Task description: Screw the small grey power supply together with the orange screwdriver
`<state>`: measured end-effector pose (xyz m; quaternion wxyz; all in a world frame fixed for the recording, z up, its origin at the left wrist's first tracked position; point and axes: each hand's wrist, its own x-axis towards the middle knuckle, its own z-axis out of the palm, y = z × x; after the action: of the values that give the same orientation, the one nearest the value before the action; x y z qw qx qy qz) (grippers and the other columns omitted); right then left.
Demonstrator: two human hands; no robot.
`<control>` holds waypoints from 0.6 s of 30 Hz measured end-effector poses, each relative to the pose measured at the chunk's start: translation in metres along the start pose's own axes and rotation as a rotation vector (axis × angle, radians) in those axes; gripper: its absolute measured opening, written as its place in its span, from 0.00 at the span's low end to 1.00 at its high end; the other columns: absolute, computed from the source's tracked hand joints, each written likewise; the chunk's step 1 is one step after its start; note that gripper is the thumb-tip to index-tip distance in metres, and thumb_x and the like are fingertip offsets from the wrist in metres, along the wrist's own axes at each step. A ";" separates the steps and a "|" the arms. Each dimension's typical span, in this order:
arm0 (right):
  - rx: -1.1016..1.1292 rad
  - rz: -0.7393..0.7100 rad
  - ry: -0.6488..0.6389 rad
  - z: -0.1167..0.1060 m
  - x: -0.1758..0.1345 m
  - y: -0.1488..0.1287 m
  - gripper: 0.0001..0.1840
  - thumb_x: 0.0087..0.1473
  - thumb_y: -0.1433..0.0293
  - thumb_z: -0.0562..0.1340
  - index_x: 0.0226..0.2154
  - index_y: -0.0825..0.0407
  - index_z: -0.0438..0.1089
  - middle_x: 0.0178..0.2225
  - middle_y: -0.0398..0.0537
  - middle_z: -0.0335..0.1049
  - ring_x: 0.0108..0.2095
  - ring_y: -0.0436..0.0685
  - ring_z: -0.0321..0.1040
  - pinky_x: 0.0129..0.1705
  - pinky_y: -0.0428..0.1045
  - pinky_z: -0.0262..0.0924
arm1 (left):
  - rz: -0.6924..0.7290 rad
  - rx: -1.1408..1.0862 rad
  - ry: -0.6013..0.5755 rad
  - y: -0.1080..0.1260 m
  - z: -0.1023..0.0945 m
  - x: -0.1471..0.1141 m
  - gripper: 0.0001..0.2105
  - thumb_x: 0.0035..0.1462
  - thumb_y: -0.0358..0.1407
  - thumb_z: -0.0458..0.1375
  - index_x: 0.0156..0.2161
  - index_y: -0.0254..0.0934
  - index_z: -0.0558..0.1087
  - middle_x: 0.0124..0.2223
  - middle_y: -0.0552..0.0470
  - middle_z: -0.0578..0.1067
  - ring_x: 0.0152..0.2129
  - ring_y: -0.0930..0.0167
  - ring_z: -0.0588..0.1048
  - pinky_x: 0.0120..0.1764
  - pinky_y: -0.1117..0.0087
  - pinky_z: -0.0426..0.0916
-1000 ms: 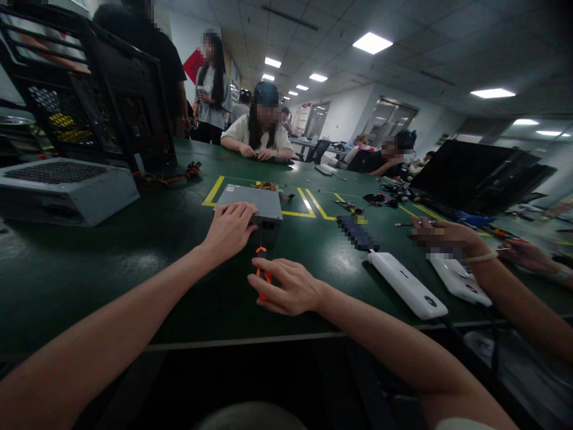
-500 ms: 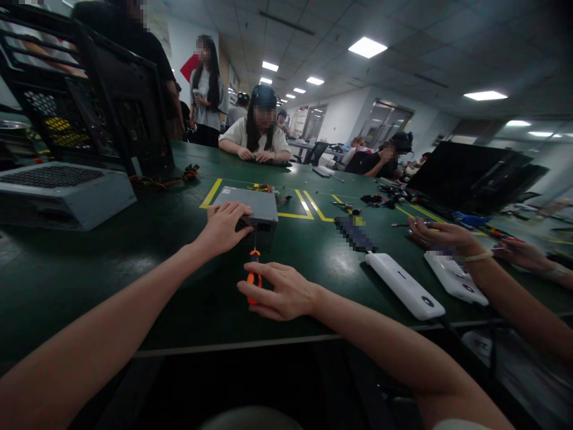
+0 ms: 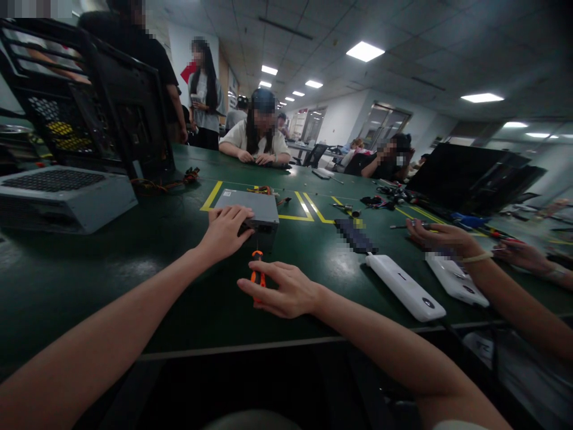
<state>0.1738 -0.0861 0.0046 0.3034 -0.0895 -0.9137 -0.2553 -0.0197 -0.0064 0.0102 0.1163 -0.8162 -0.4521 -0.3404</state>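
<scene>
- Bright ceiling panels (image 3: 365,51) shine over the dark green counter (image 3: 192,319) before me, marked out with yellow tape (image 3: 296,217).
- On it, straight ahead, sits the grey metal box (image 3: 260,206), with coloured cables (image 3: 260,190) just behind it.
- My left fingers (image 3: 235,213) clasp its near left edge, stretched across the top with the thumb down on the end facing me. How hard they press I cannot tell.
- My right fingers (image 3: 271,270) are curled loosely round the orange-and-black screwdriver (image 3: 254,277), whose thin shaft points at that near end; whether the tip touches, I cannot make out.
- I judge the box stiff and fairly heavy for its bulk, unlikely to dent under a thumb. Its smooth-looking top could let me slip, so I'd hold it by the edges or two opposite walls, never by the cables.
- The screwdriver should be light and rigid; I'd take it at the thick of the handle, in line with the shaft.
- To my left stand a larger grey unit (image 3: 105,212) with a meshed top and a black computer case (image 3: 138,119); to my right lies a white device (image 3: 405,286), with a co-worker's hand (image 3: 441,239) beyond it.
</scene>
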 end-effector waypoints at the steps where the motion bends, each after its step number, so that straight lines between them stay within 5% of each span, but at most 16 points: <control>1: -0.013 0.001 0.006 0.000 0.001 0.000 0.18 0.58 0.62 0.54 0.47 0.54 0.62 0.43 0.58 0.66 0.36 0.52 0.68 0.35 0.46 0.63 | 0.003 0.003 0.002 0.000 0.000 0.000 0.14 0.54 0.36 0.54 0.47 0.40 0.65 0.50 0.47 0.70 0.48 0.61 0.66 0.47 0.57 0.52; 7: 0.013 -0.008 0.068 0.007 0.002 -0.001 0.17 0.55 0.58 0.57 0.34 0.57 0.65 0.41 0.56 0.69 0.31 0.49 0.67 0.33 0.44 0.62 | 0.031 0.033 0.003 0.002 0.000 -0.003 0.14 0.55 0.35 0.51 0.48 0.40 0.64 0.52 0.45 0.69 0.49 0.61 0.65 0.49 0.56 0.52; 14: 0.004 0.000 -0.019 0.002 0.003 -0.003 0.19 0.58 0.61 0.54 0.49 0.54 0.62 0.43 0.58 0.67 0.38 0.52 0.68 0.36 0.45 0.62 | 0.039 0.033 -0.003 0.002 0.000 -0.004 0.15 0.55 0.34 0.51 0.49 0.39 0.64 0.53 0.45 0.68 0.50 0.61 0.65 0.50 0.57 0.52; 18: -0.004 -0.009 0.051 0.005 0.000 -0.002 0.15 0.56 0.60 0.58 0.39 0.56 0.65 0.43 0.58 0.68 0.35 0.50 0.69 0.32 0.44 0.62 | 0.043 0.041 -0.008 0.002 -0.001 -0.005 0.16 0.55 0.34 0.50 0.50 0.39 0.63 0.53 0.45 0.68 0.51 0.61 0.64 0.50 0.57 0.51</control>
<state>0.1702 -0.0848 0.0004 0.3253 -0.0793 -0.9055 -0.2607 -0.0201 -0.0113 0.0077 0.1384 -0.8246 -0.4419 -0.3250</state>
